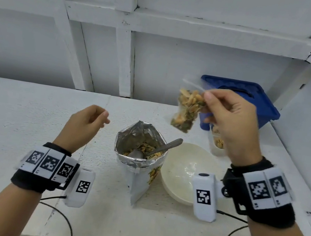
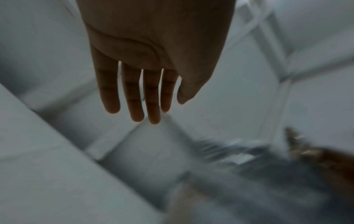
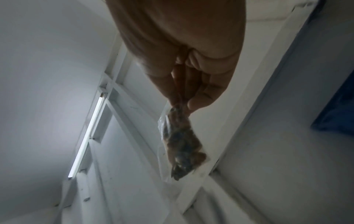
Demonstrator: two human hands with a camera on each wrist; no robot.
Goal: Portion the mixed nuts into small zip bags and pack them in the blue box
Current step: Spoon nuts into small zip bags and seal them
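My right hand (image 1: 206,103) is raised above the table and pinches a small clear zip bag (image 1: 187,110) filled with mixed nuts near its top, so the bag hangs tilted. In the right wrist view the zip bag (image 3: 182,145) dangles from the right hand (image 3: 184,100). The blue box (image 1: 242,98) stands just behind this hand, at the back right. An open foil pouch of nuts (image 1: 139,155) stands at the centre with a metal spoon (image 1: 166,146) in it. Left of the pouch, my left hand (image 1: 104,118) hovers empty with relaxed fingers (image 2: 134,98).
A cream bowl (image 1: 184,172) sits to the right of the pouch. A small clear container with some nuts (image 1: 217,145) lies partly hidden behind my right wrist. A white framed wall rises behind the table (image 1: 19,117), and a side wall stands at the right.
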